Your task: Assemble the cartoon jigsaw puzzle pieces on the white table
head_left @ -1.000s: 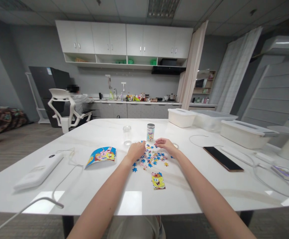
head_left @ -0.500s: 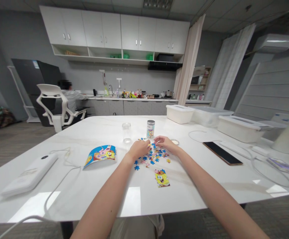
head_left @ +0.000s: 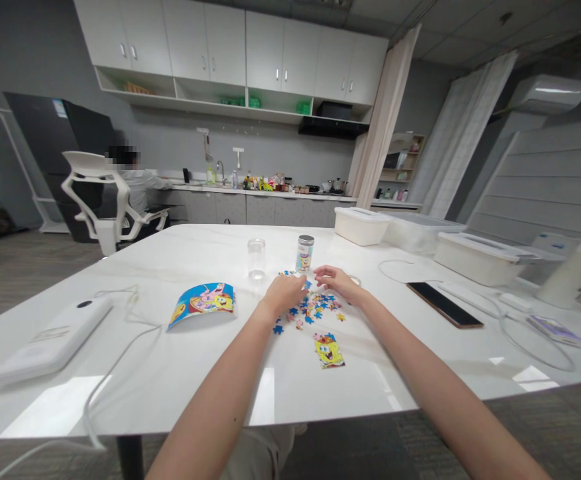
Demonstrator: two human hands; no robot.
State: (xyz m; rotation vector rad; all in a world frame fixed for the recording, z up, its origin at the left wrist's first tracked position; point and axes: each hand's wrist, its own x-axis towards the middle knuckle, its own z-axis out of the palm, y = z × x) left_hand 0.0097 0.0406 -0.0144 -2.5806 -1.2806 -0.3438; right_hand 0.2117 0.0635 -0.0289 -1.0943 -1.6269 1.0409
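Observation:
Both my hands rest over a scatter of small blue and yellow puzzle pieces (head_left: 315, 308) on the white table (head_left: 220, 373). My left hand (head_left: 284, 293) is curled, its fingers pinched over pieces at the pile's left side. My right hand (head_left: 335, 283) hovers at the pile's far edge with fingers bent together; what they hold is too small to make out. A partly joined cartoon section (head_left: 329, 351) lies nearer me. A cartoon picture card (head_left: 203, 302) lies to the left. Behind the pile stand a clear empty jar (head_left: 256, 258) and a labelled jar (head_left: 305, 253).
A white power bank (head_left: 45, 339) with cable lies at the left. A dark phone (head_left: 444, 305) and cables lie right. White lidded bins (head_left: 475, 253) line the far right edge. A person sits in a white chair (head_left: 98, 203) by the kitchen counter behind.
My view has swung and tilted slightly. Both hands have drawn closer together over the far part of the puzzle pile.

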